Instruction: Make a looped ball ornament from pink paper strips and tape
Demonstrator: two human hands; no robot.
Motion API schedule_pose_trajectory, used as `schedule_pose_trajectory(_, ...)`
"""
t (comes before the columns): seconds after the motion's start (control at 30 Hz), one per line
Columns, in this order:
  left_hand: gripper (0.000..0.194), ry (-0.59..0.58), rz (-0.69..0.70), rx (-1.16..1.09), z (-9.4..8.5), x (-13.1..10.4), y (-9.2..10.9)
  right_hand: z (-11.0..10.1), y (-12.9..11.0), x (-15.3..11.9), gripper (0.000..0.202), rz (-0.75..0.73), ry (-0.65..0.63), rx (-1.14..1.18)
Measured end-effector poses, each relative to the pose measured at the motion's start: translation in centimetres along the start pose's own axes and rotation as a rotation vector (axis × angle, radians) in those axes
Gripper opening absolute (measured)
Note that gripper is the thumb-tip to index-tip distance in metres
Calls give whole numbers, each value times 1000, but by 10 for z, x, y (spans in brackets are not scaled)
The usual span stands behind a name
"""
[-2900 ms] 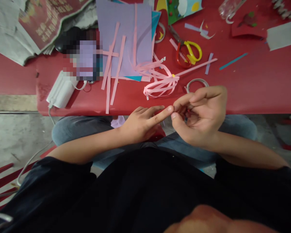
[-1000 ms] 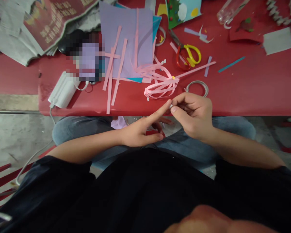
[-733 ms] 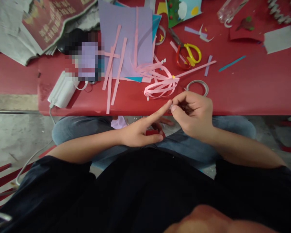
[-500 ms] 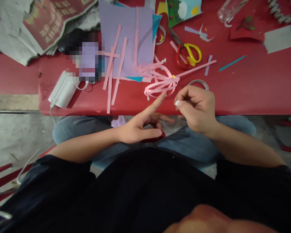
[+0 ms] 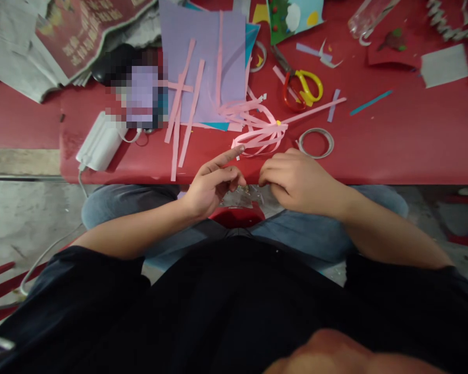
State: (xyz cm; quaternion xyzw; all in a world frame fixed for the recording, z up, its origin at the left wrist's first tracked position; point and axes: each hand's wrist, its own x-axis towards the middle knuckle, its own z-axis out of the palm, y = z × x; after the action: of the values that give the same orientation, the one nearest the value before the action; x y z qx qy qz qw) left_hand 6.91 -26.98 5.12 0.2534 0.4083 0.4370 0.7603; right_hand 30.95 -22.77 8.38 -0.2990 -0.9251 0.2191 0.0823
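Observation:
My left hand [image 5: 212, 186] hovers at the table's front edge, index finger stretched out and the other fingers loosely bent, with nothing visible in it. Its index fingertip is just in front of a bundle of pink paper strips [image 5: 257, 139] bent into loops, with small white bits at some ends and a yellow spot where they meet. Close by on the right, my right hand [image 5: 296, 182] is closed, back upward; its fingertips point down and hide whatever they hold. A roll of tape [image 5: 316, 143] lies just beyond its knuckles.
Loose pink strips [image 5: 177, 124] overlap purple paper sheets [image 5: 203, 31] on the red table [image 5: 405, 150]. Scissors [image 5: 302, 85] with red and yellow handles lie behind the loops. A white power bank [image 5: 101, 141] with cable sits left, near newspapers [image 5: 15, 57]. A red stool [image 5: 237, 215] shows below.
My right hand has moved left and turned over, so the small white piece at its fingertips is now hidden. My left hand has drawn back left, its fingers more bent. The tape roll is uncovered.

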Motion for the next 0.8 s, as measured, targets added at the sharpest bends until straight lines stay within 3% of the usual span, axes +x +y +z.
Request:
schedule_pose_trajectory(0.13, 57, -22, -19, -18, -2, 1, -4, 4, 0, -1, 25, -47, 99, 43)
schedule_pose_trajectory(0.3, 49, -98, -4, 25, -2, 0, -9, 11, 0, -1, 16, 132, 353, 85)
schedule_pose_trajectory(0.63, 52, -369, 239, 305, -10, -5, -14, 15, -5, -3, 14, 113, 377, 55)
schedule_pose_trajectory(0.8, 58, -408, 358, 442, -14, -7, -18, 15, -6, -3, 11, -10, 411, -162)
